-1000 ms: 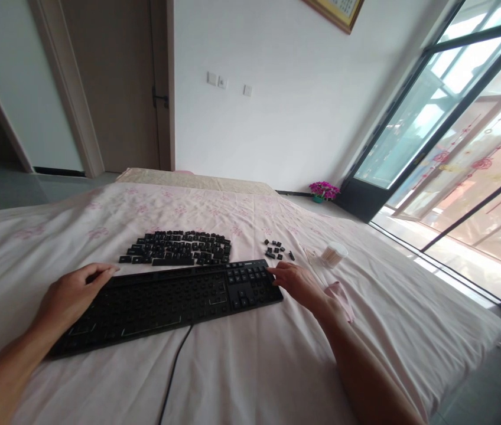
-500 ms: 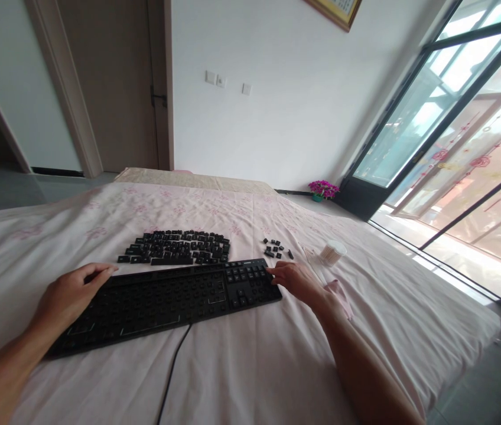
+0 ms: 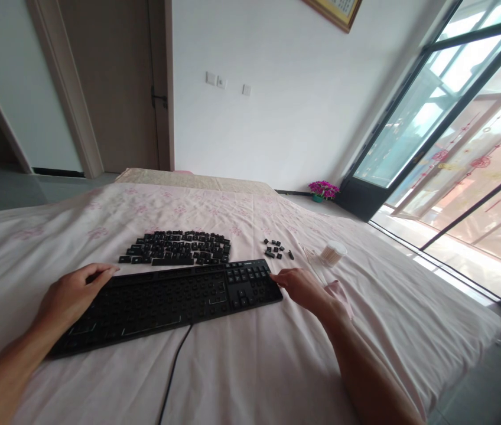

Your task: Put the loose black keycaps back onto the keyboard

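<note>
A black wired keyboard (image 3: 166, 304) lies on a pink bedsheet (image 3: 241, 366), most of its keycaps off. My left hand (image 3: 71, 295) rests on the keyboard's left end, fingers curled over the top edge. At the right end, my right hand (image 3: 306, 287) touches the number pad with its fingertips; whether it holds a keycap is hidden. A large pile of black keycaps (image 3: 177, 248) sits just behind the keyboard. A smaller group of loose keycaps (image 3: 276, 248) lies behind my right hand.
A clear round container of cotton swabs (image 3: 332, 254) lies on its side right of the small keycaps, with a pink cloth (image 3: 340, 293) near my right wrist. The keyboard cable (image 3: 173, 372) runs toward me. A door, a flower pot (image 3: 322, 190) and glass doors stand beyond.
My right hand has slid slightly toward me along the keyboard's right edge. My left hand and the keyboard have stayed put.
</note>
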Action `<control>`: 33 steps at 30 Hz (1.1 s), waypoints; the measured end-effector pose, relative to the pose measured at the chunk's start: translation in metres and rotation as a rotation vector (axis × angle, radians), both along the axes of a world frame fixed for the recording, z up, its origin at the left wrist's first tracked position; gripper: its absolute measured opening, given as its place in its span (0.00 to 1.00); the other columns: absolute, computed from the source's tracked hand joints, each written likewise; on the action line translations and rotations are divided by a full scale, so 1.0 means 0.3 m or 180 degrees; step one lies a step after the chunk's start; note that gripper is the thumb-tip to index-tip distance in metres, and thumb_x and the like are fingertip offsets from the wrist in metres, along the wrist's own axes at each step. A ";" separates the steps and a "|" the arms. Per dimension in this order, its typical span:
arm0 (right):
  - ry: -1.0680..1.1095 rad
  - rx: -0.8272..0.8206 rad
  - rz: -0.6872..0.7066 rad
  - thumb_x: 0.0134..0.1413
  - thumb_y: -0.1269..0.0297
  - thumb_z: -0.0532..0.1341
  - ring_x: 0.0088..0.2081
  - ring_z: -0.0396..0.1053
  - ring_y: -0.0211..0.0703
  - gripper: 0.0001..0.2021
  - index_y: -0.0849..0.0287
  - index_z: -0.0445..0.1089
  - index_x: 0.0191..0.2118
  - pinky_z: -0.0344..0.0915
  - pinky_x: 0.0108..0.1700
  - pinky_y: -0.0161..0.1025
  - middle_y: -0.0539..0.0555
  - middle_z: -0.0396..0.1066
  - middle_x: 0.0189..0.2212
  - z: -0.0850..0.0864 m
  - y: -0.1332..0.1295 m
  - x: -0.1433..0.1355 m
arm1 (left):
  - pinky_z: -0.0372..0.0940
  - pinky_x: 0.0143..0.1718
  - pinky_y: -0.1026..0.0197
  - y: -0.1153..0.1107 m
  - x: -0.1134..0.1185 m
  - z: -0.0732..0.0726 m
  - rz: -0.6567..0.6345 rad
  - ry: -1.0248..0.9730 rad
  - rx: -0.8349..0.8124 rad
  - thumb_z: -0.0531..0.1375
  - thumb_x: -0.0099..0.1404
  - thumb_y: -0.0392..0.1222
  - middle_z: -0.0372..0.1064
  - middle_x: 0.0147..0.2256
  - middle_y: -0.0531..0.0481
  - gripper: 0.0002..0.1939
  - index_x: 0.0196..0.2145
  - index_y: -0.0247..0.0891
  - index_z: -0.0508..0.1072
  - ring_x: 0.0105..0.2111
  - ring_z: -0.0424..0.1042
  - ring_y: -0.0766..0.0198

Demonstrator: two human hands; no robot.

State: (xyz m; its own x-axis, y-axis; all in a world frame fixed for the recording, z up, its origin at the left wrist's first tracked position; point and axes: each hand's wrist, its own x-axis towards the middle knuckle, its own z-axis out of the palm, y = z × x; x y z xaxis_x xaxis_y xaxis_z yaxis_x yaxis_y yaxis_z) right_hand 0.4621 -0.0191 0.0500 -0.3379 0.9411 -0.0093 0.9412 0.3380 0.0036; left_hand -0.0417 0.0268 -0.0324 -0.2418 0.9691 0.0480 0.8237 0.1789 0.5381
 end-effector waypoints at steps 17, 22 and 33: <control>-0.0049 -0.0163 -0.0128 0.54 0.76 0.54 0.35 0.72 0.43 0.19 0.48 0.74 0.45 0.57 0.33 0.35 0.53 0.76 0.34 -0.011 -0.010 -0.016 | 0.61 0.39 0.64 0.002 0.002 0.004 0.0033 -0.0007 -0.0036 0.50 0.62 0.61 0.76 0.44 0.53 0.22 0.43 0.49 0.75 0.40 0.73 0.58; 0.0695 0.0107 -0.0311 0.56 0.71 0.54 0.40 0.72 0.43 0.17 0.48 0.75 0.45 0.62 0.40 0.35 0.51 0.76 0.40 -0.011 0.020 0.038 | 0.62 0.40 0.62 0.006 -0.005 -0.006 -0.0004 -0.0103 -0.0004 0.50 0.61 0.62 0.76 0.43 0.52 0.22 0.43 0.49 0.75 0.38 0.74 0.57; 0.0555 0.0581 -0.1001 0.58 0.61 0.56 0.41 0.72 0.44 0.14 0.49 0.75 0.46 0.64 0.40 0.35 0.50 0.76 0.41 -0.029 0.327 0.063 | 0.63 0.36 0.65 0.011 -0.003 -0.011 0.0001 -0.0200 0.0052 0.52 0.60 0.60 0.77 0.41 0.54 0.19 0.40 0.50 0.76 0.38 0.75 0.56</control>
